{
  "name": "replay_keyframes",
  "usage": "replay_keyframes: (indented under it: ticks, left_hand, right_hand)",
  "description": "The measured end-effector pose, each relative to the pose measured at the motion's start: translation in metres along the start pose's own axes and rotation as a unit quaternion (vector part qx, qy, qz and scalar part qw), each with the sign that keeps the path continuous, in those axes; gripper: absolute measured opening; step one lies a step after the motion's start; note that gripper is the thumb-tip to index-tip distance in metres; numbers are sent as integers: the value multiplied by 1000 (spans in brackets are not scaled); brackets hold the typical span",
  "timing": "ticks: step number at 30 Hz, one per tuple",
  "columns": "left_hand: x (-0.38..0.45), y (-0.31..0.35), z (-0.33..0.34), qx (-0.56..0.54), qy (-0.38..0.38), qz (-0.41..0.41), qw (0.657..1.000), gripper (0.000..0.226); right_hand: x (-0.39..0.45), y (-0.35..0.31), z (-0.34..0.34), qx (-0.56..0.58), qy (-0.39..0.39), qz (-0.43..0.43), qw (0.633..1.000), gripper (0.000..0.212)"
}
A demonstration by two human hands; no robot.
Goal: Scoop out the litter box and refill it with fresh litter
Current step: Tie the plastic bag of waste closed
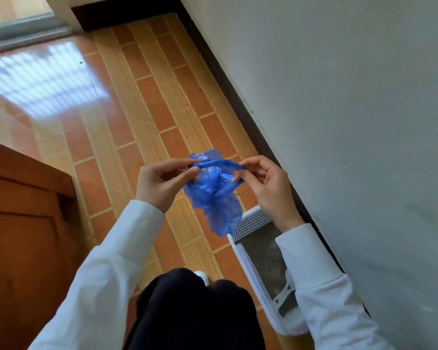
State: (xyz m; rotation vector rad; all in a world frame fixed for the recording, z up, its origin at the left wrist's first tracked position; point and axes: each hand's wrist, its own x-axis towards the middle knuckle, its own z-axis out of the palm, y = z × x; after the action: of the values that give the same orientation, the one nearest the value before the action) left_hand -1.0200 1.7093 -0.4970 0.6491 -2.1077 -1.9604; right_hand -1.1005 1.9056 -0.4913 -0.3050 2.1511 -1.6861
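Observation:
A crumpled blue plastic bag (213, 195) hangs in the air in front of me. My left hand (159, 180) pinches its upper edge on the left, and my right hand (266, 188) pinches the same edge on the right, so the rim is stretched between them. Below and to the right, a white litter box (248, 271) lies on the floor against the wall. It holds grey litter, and a perforated white panel covers its far end. My right sleeve hides part of the box. A white scoop (285, 293) lies in its near end.
An orange and tan tiled floor (147, 102) runs ahead, with loose litter grains scattered near the box. A white wall (352, 109) with a dark skirting stands on the right. A brown wooden cabinet (23, 236) stands on the left. My dark trousers fill the bottom centre.

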Motion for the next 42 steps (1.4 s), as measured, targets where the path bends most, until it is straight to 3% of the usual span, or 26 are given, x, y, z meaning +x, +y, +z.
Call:
replay_keyframes:
  ticks: [6,11,17,29,36,42]
  left_hand:
    - [-59,170,-25,-42,37,-35,998,21]
    - [-108,312,-48,-46,45,-19,998,19]
    - [-152,422,-68,-44,55,-15,997,20]
    - [-172,471,-99,-58,129,16,990,20]
    - [-144,480,-138,-63,179,18,982,20]
    - [-84,485,-207,-64,227,35,971,18]
  right_hand:
    - [-51,-174,-21,8,-10,-2,1000,12]
    - [-101,-312,-42,7,-31,-14,999,21]
    - [-145,-421,-59,2,-54,-38,998,16]
    - [-144,-474,-38,10,-87,-81,993,11]
    - [-91,-497,-1,-19,-151,-116,982,9]
    - [-17,-532,73,-22,-207,-137,968,9]
